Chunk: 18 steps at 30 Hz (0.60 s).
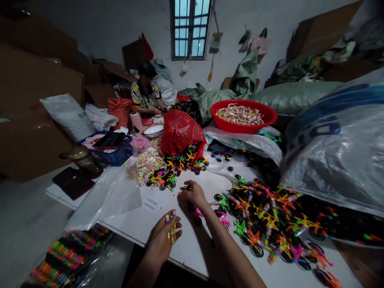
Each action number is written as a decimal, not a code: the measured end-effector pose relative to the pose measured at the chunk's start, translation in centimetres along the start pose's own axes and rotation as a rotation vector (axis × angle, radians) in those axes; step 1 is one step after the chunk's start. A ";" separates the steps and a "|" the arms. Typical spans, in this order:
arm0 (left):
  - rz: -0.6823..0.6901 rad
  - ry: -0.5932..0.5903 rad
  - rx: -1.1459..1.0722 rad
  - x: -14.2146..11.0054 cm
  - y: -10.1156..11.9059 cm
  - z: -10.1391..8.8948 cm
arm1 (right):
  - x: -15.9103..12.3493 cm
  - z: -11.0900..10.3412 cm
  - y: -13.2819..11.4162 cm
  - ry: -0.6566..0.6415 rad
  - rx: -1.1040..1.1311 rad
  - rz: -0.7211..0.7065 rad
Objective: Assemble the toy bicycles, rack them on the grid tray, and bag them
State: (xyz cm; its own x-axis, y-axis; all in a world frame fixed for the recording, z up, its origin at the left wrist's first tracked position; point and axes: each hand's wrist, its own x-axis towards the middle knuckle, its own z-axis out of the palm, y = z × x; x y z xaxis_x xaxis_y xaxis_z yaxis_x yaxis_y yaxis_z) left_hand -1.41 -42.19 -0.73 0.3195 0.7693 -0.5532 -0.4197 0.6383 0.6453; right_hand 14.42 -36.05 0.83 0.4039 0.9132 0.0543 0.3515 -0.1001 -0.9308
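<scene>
My left hand [164, 237] rests near the front edge of the white table [192, 248], fingers curled around a few small wrapped candy sticks [172, 232]. My right hand [193, 193] reaches further out over the table, fingers pinched on a small piece I cannot make out, just above a pink toy bicycle [198, 214]. To its right lies a big heap of neon toy bicycles [270, 220]. A smaller heap of bicycles [177, 168] and loose candy sticks [145, 164] lie beyond.
A red plastic bag [180, 132], a red basin of candy [243, 116] and large filled sacks [339, 148] crowd the back and right. A blue basket [115, 154], a jar [84, 160] and clear bags [105, 196] sit left. Another person [145, 94] works at the far end.
</scene>
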 end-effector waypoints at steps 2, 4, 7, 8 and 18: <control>0.019 0.012 -0.046 1.2 -0.1 0.7 | -1.1 -1.2 -0.1 -0.040 0.057 0.016; 0.089 0.011 -0.045 2.1 0.0 1.5 | -3.1 -1.6 -0.1 -0.033 0.166 0.030; 0.201 0.023 0.015 2.8 0.5 1.9 | -6.7 -1.4 0.2 0.004 0.323 0.061; 0.225 0.022 0.046 2.8 0.8 1.7 | -7.7 -1.3 0.3 -0.013 0.337 0.067; 0.240 -0.033 0.330 0.0 1.3 -1.3 | -10.1 -2.6 -0.6 -0.477 0.332 0.165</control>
State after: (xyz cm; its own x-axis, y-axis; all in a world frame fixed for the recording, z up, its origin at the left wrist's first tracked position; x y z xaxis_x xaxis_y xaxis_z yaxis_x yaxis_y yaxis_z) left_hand -3.09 -41.44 -0.57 0.2748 0.8945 -0.3527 -0.1922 0.4105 0.8914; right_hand 12.32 -46.21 1.77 -0.0196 0.9802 -0.1972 0.0029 -0.1972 -0.9804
